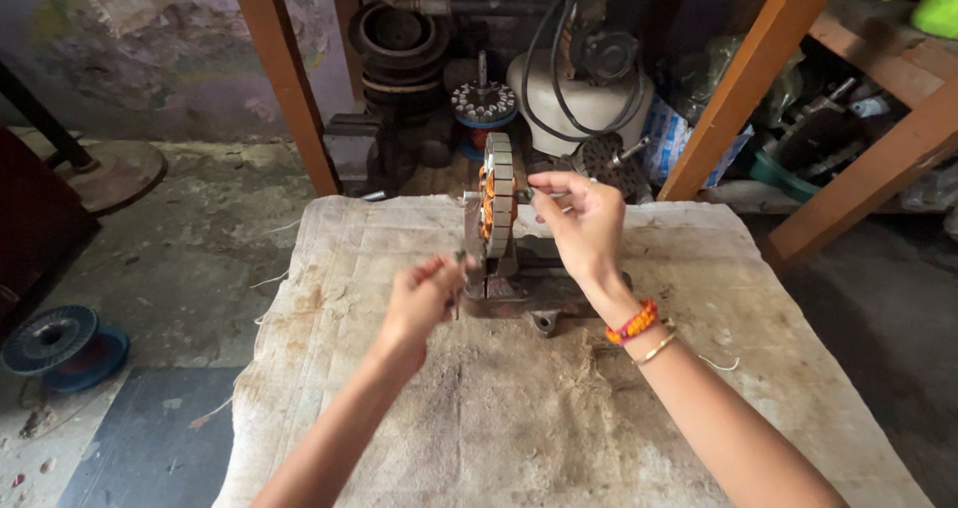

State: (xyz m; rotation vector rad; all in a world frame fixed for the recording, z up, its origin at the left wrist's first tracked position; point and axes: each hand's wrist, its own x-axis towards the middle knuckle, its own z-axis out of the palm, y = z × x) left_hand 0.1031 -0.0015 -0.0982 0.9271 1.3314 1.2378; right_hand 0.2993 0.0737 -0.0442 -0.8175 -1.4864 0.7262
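Head view of a cloth-covered table (559, 418) with a small vise (514, 283) near its far middle. A round stator (497, 209), grey laminations with orange windings, stands on edge in the vise, upright, its rim facing the camera.

Right hand (584, 224): raised just right of the stator, level with its upper half. Fingers are curled, thumb and forefinger pinched together on a thin wire or slim tool that points left toward the stator; what it is exactly cannot be told. The wrist carries a red-orange beaded band (633, 321) and a thin metal bangle (655, 348).

Left hand (424, 298): lower and nearer, just left of the vise base. Fingers are loosely closed, tips pinched on a small thin item, too small to identify. The hand does not touch the stator.

Surroundings: a blue wire spool (62, 346) lies on the floor at the far left. Wooden posts (284, 79) frame the far side, behind which stand stacked motor parts and a white motor housing (579, 99) with black cable.
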